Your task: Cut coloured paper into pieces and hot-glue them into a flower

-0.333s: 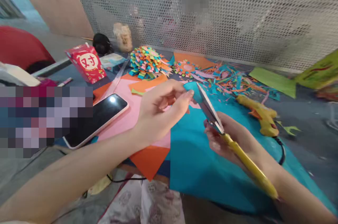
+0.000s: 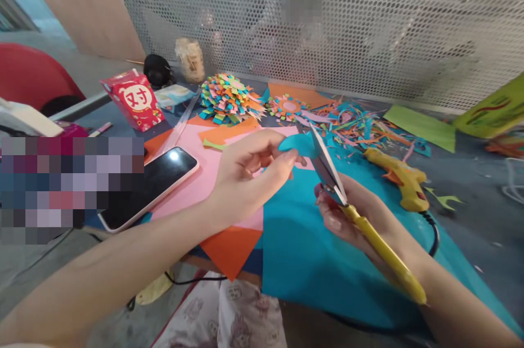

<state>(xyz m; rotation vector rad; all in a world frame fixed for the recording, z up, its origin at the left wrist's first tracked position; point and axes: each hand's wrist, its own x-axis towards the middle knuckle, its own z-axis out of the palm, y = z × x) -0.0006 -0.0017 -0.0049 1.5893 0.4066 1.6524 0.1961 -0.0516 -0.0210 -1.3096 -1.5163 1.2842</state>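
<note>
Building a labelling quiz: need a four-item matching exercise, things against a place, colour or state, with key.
1. scissors
2. small blue paper piece
3. phone
4. packet

A. lying screen up
B. held in the left hand
C. mostly red
D. held in the right hand

Pairs: 1-D, 2-B, 3-A, 4-C

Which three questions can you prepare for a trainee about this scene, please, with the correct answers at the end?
1. What does the right hand hold?
2. True or false: the yellow glue gun lies to the right of the phone.
3. What colour is the small paper piece in the left hand? (a) pink (b) blue (c) orange

Key: 1. Scissors with yellow handles; 2. True; 3. b
</note>
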